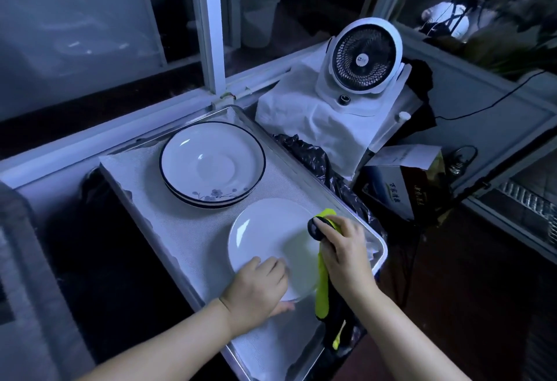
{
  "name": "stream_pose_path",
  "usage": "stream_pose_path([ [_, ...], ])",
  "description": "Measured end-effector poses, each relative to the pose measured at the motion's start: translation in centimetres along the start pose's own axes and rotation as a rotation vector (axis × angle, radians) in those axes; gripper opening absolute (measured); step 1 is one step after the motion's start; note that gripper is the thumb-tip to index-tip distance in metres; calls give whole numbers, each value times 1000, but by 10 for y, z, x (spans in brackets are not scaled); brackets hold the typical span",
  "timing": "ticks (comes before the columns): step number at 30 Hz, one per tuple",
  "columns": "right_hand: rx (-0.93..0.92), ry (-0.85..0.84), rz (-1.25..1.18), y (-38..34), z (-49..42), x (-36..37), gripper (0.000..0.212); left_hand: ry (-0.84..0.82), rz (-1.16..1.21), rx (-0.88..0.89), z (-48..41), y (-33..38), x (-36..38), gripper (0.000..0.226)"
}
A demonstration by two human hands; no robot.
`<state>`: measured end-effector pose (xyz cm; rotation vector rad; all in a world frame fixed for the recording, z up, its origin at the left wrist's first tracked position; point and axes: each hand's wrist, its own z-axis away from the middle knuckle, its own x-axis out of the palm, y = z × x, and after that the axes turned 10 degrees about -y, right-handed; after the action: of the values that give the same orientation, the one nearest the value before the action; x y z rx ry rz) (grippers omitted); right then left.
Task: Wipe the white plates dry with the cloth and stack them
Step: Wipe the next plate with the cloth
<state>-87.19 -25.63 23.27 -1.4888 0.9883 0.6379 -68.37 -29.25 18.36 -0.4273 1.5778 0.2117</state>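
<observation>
On the tray [168,221], left hand [256,287] steadies plate [265,236]; right hand [346,254] grips cloth [322,287].

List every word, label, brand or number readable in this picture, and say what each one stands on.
Nothing can be quoted with confidence.
Fan: small white badge at the grille's centre, too small to read.
White box: green Chinese characters on its side, too blurred to quote.
Dark box beside it: gold characters, too blurred.
Paper sheet: faint printed lines, too small.
Plain white plate, rimmed plates and cloth: no text seen.
</observation>
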Motion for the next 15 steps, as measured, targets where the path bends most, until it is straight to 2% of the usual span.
stream_pose_path([
  [5, 2, -194, 149, -6, -28, 25, 47, 1, 150, -160, 19, -1, -5, 70],
  [7, 27, -288, 295, -3, -32, 38, 55, 11, 212, -324, 33, -2, -4, 84],
  [9, 14, -300, 367, -3, -39, 47, 57, -52, 283, -545, 45, -4, -5, 103],
  [11, -39, -298, 394, -7, -52, 55, 56, -125, 367, -691, 49, -6, -9, 114],
  [15, -289, -372, 308, -35, -70, 75, 51, -158, 444, -757, 48, -6, -11, 116],
])
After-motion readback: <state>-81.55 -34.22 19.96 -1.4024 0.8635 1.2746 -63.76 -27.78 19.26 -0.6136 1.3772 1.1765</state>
